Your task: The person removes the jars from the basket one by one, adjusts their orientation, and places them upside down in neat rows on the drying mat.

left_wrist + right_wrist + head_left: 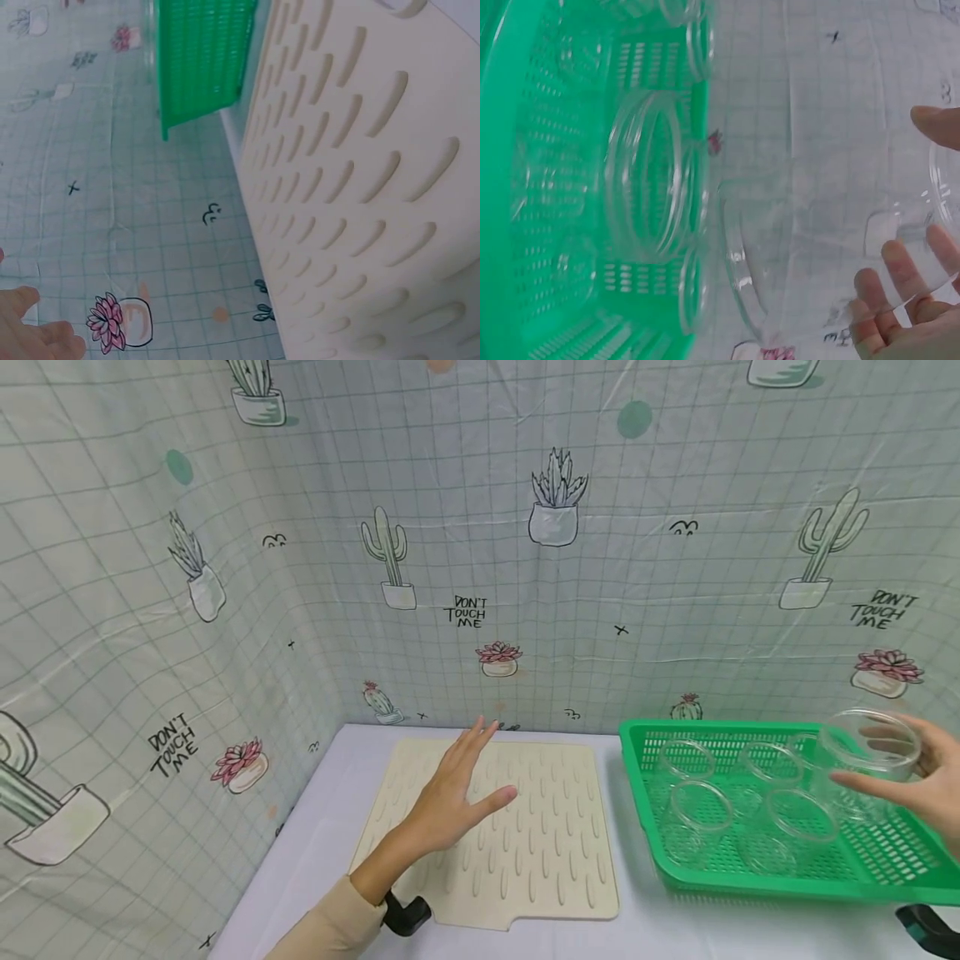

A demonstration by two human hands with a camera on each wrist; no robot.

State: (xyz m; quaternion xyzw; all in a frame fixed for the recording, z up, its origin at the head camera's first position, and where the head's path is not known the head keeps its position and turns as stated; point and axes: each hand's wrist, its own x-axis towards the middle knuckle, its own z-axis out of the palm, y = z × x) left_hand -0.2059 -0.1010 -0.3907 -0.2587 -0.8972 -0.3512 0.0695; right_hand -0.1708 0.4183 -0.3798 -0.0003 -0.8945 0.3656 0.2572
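My right hand (926, 781) grips a transparent cup (862, 760) over the right part of a green plastic basket (652, 843). Thumb and fingers stand on opposite sides of the cup; in the right wrist view the fingertips (892, 259) show against its wall. Several more transparent cups (701, 814) stand upright in the basket, mostly toward its left and middle. Over a beige ribbed mat (555, 860) hovers my left hand (446, 806), empty, its fingers straight and thumb spread. Only some of its fingertips (56, 337) enter the left wrist view.
The mat lies flat on a white table (322, 827), left of the basket. A cloth (465, 493) with grid lines and printed cacti hangs behind and along the left side. Black wrist straps (405, 914) are on the forearms.
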